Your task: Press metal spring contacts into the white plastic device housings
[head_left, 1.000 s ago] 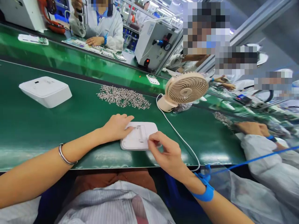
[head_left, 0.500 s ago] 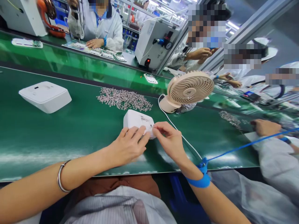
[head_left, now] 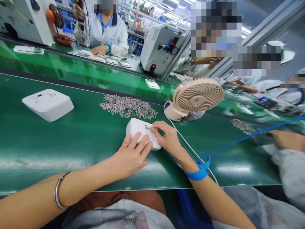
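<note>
Nearer white box (head_left: 135,127) sits between the front edge of the surface (head_left: 71,149) and the metal pile (head_left: 128,106), long axis slanting rightward, toward that edge. Left hand (head_left: 132,156) lies spread over its near side; right hand (head_left: 168,136) curls at its right end, grip impossible to tell. Surface stretches left toward another box (head_left: 49,105).

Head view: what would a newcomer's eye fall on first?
Probably the beige fan, standing right of centre on the green worktop. Left of it lies a spread heap of tiny metallic-looking pieces. Nearer the wearer, the left hand rests on a white casing, with the right hand at its right side.
</note>
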A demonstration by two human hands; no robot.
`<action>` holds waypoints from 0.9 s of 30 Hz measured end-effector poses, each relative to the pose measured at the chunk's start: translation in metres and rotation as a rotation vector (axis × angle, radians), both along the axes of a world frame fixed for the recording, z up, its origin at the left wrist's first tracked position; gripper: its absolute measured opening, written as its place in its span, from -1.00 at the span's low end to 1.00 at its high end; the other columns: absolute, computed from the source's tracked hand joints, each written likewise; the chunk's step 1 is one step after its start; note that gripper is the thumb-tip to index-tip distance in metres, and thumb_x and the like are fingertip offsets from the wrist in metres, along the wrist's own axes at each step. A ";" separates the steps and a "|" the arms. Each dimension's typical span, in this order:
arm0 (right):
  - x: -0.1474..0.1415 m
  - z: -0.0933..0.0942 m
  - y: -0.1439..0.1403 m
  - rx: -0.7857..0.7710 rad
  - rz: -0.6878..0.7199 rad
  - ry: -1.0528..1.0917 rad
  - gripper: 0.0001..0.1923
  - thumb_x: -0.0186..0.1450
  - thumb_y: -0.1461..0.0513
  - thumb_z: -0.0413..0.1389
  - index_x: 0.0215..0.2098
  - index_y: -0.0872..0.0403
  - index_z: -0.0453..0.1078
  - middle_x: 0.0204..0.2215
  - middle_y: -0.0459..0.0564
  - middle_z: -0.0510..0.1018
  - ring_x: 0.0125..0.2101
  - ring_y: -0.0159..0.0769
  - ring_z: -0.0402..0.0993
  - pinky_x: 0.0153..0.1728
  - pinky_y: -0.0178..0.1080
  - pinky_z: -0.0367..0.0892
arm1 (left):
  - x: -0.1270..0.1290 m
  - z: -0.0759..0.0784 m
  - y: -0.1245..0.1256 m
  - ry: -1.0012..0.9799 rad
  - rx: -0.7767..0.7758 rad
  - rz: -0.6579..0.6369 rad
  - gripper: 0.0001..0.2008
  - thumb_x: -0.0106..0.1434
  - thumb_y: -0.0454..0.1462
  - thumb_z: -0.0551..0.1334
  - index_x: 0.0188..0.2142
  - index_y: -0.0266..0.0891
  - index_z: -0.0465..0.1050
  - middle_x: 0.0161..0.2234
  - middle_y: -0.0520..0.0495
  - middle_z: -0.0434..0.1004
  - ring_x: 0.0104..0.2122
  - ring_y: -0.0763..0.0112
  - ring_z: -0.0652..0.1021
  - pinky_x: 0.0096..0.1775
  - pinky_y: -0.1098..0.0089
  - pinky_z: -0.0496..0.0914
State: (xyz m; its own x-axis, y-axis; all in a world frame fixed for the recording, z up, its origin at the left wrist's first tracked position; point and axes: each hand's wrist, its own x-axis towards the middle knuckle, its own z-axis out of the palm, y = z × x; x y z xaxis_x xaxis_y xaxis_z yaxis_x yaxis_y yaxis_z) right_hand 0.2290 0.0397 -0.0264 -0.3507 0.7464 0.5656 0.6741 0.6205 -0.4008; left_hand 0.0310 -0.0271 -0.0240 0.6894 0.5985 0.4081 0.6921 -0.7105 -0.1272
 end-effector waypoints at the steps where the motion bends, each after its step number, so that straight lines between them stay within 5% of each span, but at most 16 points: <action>1: 0.000 -0.002 -0.001 0.006 -0.012 -0.003 -0.88 0.24 0.33 -0.05 -0.40 0.08 0.31 -0.36 0.03 0.46 -0.32 -0.22 0.41 -0.28 -0.18 0.32 | 0.000 0.001 0.000 0.003 -0.005 0.002 -0.51 0.26 -0.09 0.09 0.13 -0.26 0.21 0.15 -0.14 0.19 0.11 0.08 0.23 0.03 0.17 0.15; 13: 0.001 -0.001 -0.001 0.038 0.005 -0.096 -0.88 0.25 0.37 -0.07 -0.40 0.07 0.23 -0.33 0.05 0.43 -0.32 -0.22 0.38 -0.32 -0.21 0.27 | 0.006 0.002 -0.003 -0.009 0.033 0.034 -0.59 0.29 -0.14 0.05 0.08 -0.23 0.28 0.12 -0.11 0.25 0.08 0.06 0.26 0.01 0.14 0.15; 21: 0.001 0.001 -0.003 0.072 -0.041 -0.166 -0.86 0.27 0.36 -0.10 -0.35 0.07 0.25 -0.34 0.04 0.43 -0.35 -0.23 0.35 -0.37 -0.23 0.22 | 0.023 0.002 0.004 0.054 0.139 0.005 -0.62 0.31 -0.18 0.03 -0.03 -0.43 0.33 0.01 -0.28 0.36 0.01 0.14 0.34 0.01 0.25 0.18; 27: 0.000 0.000 -0.002 0.141 -0.041 -0.214 -0.82 0.30 0.36 -0.15 -0.37 0.07 0.25 -0.37 0.04 0.42 -0.37 -0.23 0.34 -0.39 -0.24 0.20 | 0.039 0.003 0.007 0.106 0.118 0.104 -0.55 0.31 -0.15 0.00 0.03 -0.49 0.30 0.00 -0.32 0.36 -0.07 0.14 0.39 -0.11 0.30 0.24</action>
State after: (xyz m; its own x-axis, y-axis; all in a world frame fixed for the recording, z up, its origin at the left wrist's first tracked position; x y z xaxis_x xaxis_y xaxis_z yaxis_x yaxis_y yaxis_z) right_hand 0.2289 0.0379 -0.0266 -0.4447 0.6817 0.5811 0.7601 0.6303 -0.1578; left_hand 0.0701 -0.0197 -0.0212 0.6690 0.6213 0.4080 0.7395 -0.6117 -0.2811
